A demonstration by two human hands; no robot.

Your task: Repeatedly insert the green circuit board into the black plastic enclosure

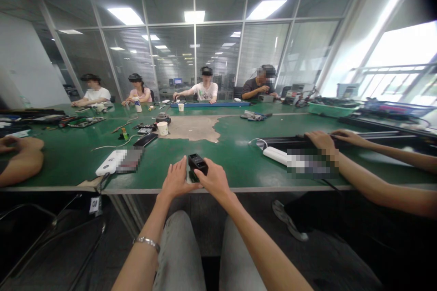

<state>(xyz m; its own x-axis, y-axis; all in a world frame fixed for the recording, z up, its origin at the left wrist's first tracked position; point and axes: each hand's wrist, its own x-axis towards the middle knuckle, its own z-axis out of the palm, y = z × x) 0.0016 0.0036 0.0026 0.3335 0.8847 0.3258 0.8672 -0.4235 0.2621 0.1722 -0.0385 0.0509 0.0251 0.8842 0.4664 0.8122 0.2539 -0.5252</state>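
My right hand [216, 179] is closed around a small black box-shaped device [197, 162] with pale markings on its upper face, near the front edge of the green tabletop [153, 177]. What the device is, I cannot tell. Just to its left, my left hand [175, 178] lies with its fingers stretched forward and its thumb reaching toward my right hand. The left fingers do not wrap around the device. My right fingers partly hide the device's near side.
A white power strip [111, 163], a phone [146, 139] and a paper cup [163, 128] are to the left. Another strip [276, 155] lies right, beside a co-worker's hands [321, 140] on dark rails. Grey gloves [254, 116] lie further back. Several people sit across the table.
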